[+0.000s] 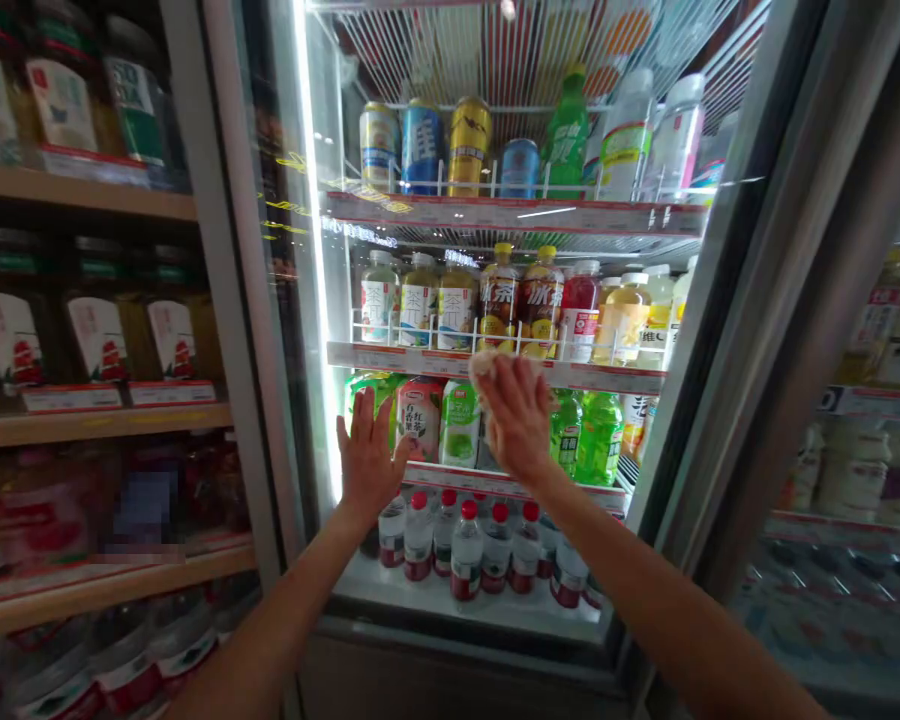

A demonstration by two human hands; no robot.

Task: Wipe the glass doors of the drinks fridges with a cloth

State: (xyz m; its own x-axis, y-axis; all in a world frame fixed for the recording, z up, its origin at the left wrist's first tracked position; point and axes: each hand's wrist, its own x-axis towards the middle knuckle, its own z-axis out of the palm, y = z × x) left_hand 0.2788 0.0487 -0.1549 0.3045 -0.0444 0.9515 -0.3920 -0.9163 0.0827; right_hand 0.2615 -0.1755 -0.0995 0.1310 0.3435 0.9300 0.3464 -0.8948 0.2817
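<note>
A closed glass door of a lit drinks cooler stands in front of me, with faint reflections on it. My left hand is raised at the door's left part, fingers spread and palm toward the glass; it holds nothing visible. Higher and to the right, my right hand presses a pale, crumpled cloth to the glass. Most of that cloth is hidden under the fingers. Behind the left hand are green bottles and a red tea carton. A green carton shows between the two hands.
Inside the cooler, cans and bottles fill wire-fronted shelves, with several red-capped water bottles at the bottom. Wooden shelves of bottled drinks stand at left. A thick metal door frame runs along the right, beside another drinks case.
</note>
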